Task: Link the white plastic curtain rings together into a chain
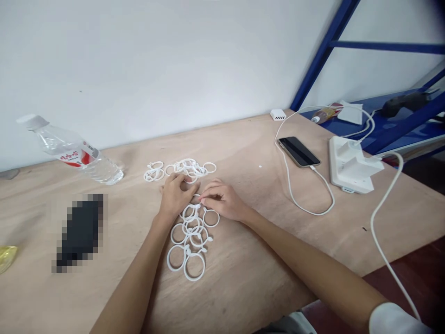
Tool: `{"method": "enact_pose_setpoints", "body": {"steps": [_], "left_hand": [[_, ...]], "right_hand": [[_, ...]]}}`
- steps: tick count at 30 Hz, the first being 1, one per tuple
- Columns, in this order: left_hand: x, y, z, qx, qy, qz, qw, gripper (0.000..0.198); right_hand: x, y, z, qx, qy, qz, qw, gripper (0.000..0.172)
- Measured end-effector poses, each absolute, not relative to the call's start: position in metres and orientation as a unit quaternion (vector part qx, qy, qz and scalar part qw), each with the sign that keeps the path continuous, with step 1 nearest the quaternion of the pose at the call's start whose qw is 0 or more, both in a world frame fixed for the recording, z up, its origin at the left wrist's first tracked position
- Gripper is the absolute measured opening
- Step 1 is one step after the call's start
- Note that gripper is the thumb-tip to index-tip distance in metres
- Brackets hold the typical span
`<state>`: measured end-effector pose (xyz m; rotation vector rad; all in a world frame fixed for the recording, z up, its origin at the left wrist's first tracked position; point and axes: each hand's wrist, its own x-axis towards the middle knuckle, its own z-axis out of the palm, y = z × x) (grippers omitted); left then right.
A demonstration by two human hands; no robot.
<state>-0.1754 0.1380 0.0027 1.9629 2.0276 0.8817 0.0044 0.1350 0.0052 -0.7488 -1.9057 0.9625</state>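
Two clusters of white plastic rings lie on the wooden table. The far pile sits near the wall; the near group lies between my forearms. My left hand is curled, its fingertips reaching the edge of the far pile. My right hand pinches a white ring at the top of the near group, thumb and forefinger pressed together. Both hands almost touch each other.
A plastic water bottle lies on its side at the left. A black phone on a white cable, a white power strip and a small white charger sit at the right. Blue shelving stands beyond. A blurred dark object lies at the left.
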Motion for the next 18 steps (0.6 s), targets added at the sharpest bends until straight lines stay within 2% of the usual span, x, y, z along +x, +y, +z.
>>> {"method": "enact_pose_setpoints", "body": {"steps": [8,12,15,18], "left_hand": [[-0.176,0.115,0.017,0.651,0.68,0.308,0.136,0.02],[-0.175,0.107,0.015,0.655,0.666,0.331,0.132,0.015],[-0.176,0.106,0.009,0.659,0.653,0.355,0.118,0.018],[-0.177,0.106,0.005,0.657,0.645,0.37,0.127,0.023]], "right_hand": [[0.003,0.137,0.004,-0.369,-0.749,0.364,0.413,0.015],[0.001,0.139,-0.002,-0.334,-0.795,0.32,0.393,0.023],[0.0,0.138,-0.005,-0.315,-0.821,0.284,0.382,0.031],[0.0,0.137,-0.006,-0.322,-0.831,0.258,0.373,0.029]]}}
